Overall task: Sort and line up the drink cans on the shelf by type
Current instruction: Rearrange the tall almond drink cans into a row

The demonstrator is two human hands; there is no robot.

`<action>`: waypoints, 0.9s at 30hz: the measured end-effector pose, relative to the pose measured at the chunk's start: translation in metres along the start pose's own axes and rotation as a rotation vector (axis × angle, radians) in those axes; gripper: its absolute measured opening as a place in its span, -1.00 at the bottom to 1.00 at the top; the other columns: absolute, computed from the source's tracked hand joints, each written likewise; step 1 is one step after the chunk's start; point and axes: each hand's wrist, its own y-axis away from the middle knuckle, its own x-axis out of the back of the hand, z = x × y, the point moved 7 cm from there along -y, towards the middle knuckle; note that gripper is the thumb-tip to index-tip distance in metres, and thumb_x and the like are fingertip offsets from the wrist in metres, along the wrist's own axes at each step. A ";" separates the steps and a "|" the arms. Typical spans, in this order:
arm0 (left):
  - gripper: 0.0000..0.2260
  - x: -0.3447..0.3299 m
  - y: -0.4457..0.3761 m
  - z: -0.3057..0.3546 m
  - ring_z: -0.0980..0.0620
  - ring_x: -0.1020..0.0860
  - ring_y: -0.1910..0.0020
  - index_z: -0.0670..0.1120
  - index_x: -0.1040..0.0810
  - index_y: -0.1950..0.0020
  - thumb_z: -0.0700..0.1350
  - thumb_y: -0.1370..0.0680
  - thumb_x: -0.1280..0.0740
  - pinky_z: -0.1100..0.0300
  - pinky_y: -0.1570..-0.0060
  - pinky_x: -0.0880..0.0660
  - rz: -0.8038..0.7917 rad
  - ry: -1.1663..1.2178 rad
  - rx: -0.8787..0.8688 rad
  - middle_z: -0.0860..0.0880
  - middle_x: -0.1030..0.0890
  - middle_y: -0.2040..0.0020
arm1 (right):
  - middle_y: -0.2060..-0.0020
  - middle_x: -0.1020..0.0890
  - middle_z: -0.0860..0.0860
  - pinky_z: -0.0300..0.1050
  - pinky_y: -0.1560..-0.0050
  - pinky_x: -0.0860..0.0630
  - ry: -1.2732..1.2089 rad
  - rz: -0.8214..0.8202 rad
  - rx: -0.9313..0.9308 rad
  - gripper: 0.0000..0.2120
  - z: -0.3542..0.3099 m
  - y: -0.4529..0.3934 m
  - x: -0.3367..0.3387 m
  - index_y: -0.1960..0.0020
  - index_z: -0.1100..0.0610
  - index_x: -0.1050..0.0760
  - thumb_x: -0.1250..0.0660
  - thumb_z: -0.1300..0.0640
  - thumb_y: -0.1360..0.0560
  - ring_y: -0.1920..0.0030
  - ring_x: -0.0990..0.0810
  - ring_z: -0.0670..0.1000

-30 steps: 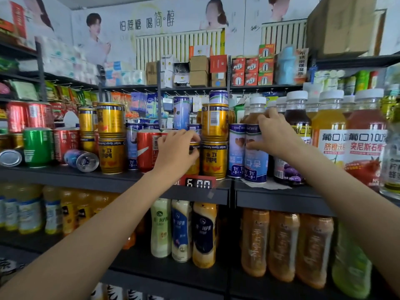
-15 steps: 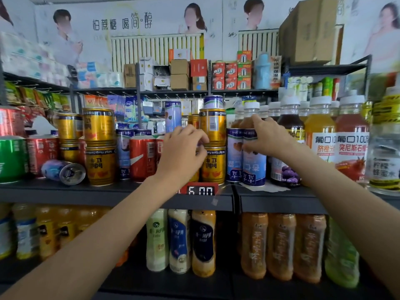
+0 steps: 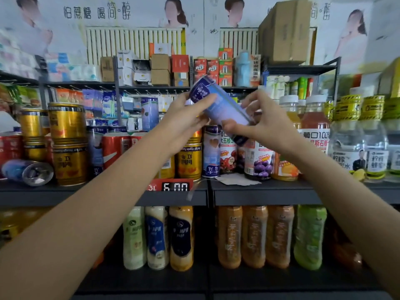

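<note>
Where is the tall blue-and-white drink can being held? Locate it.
In the head view, the tall blue-and-white drink can is tilted at centre, gripped between the left hand and right hand, above the upright blue can.

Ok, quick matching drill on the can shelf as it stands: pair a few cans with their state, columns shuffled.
Things:
1. blue can between the hands
2. blue can at far left
3. gold cans left of centre
4. red cola can

States:
A. stacked two high
B. lying on its side on the shelf
C. held tilted in the air
D. standing upright, single

Pairs: 1-C, 2-B, 3-A, 4-D
</note>
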 end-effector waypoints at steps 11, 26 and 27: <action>-0.57 0.013 0.013 0.014 0.04 -0.49 -0.10 -0.06 -0.39 -0.25 -0.07 -0.44 -0.43 0.12 -0.13 -0.45 0.078 -0.850 -0.161 0.01 -0.50 -0.12 | -0.35 -0.34 0.14 -0.04 -0.25 -0.32 0.275 -0.346 -0.090 -0.37 0.046 -0.025 -0.071 -0.48 0.04 -0.09 -0.31 0.15 -0.51 -0.29 -0.38 0.18; -0.50 0.027 0.019 0.011 0.08 -0.45 0.01 -0.06 -0.34 -0.30 -0.03 -0.43 -0.43 0.19 0.02 -0.41 0.101 -0.898 -0.112 0.03 -0.46 -0.03 | -0.07 -0.53 0.11 -0.01 0.06 -0.47 0.647 -0.442 -0.149 -0.32 0.034 -0.029 -0.056 -0.30 0.19 -0.20 -0.47 0.01 -0.34 0.01 -0.51 0.15; -0.51 0.026 0.019 0.011 0.08 -0.45 0.01 -0.06 -0.34 -0.30 -0.03 -0.43 -0.43 0.20 0.03 -0.40 0.102 -0.897 -0.112 0.02 -0.46 -0.04 | -0.16 -0.50 0.10 -0.01 -0.05 -0.47 0.707 -0.565 -0.150 -0.30 0.035 -0.024 -0.059 -0.34 0.18 -0.23 -0.47 0.00 -0.33 -0.10 -0.49 0.15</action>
